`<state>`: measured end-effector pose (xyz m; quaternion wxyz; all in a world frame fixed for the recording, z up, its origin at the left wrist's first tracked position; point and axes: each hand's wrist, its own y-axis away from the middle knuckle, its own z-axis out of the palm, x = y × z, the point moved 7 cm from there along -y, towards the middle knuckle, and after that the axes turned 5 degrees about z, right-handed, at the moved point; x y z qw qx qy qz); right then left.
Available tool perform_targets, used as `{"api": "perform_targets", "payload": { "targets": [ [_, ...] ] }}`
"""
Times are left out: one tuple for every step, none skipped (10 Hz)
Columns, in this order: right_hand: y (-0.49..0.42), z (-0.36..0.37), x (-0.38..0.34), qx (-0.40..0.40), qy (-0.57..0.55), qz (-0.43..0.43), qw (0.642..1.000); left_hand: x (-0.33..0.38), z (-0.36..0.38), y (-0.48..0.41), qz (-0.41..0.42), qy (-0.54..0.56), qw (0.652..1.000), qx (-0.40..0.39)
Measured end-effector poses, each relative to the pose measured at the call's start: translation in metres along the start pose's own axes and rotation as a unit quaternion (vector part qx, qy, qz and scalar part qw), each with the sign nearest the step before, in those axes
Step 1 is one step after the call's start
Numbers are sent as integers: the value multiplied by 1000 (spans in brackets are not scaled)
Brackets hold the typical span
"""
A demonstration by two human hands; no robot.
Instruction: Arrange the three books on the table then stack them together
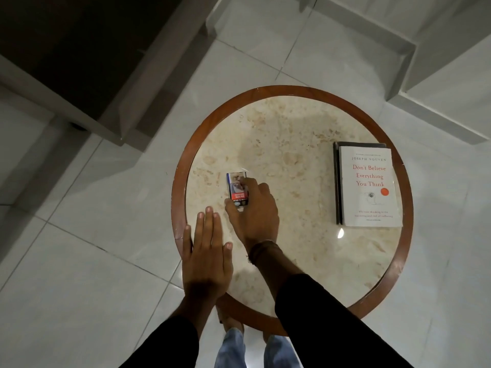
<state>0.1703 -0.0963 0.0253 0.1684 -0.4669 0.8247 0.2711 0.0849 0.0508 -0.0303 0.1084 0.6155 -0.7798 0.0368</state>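
Note:
A white book (pixel 369 187) with red title lettering lies face up on the right side of the round table (pixel 292 123). It rests on a darker book (pixel 337 181), whose edge shows along its left and top. No third book is visible. My right hand (pixel 253 208) grips a small cigarette pack (pixel 237 188) on the table's left part. My left hand (pixel 207 251) lies flat, fingers together, at the left rim, empty.
The table has a marble top and a brown wooden rim. White tiled floor surrounds it. A dark cabinet (pixel 87 57) stands at upper left and pale steps (pixel 438 75) at upper right. My legs in jeans show below the table.

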Motion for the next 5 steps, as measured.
{"api": "perform_targets", "payload": {
  "targets": [
    [-5, 9, -5, 13, 14, 8, 1000, 0, -1, 6, 18, 9, 999, 49],
    [-5, 11, -6, 19, 26, 13, 999, 1, -2, 7, 23, 14, 997, 66],
    [-5, 11, -8, 11, 27, 6, 1000, 0, 0, 3, 20, 15, 998, 53],
    [-3, 8, -9, 3, 17, 1, 1000, 1, 1, 6, 24, 9, 998, 51],
    [10, -9, 2, 27, -37, 17, 999, 3, -1, 5, 30, -1, 998, 63]
  ]
}}
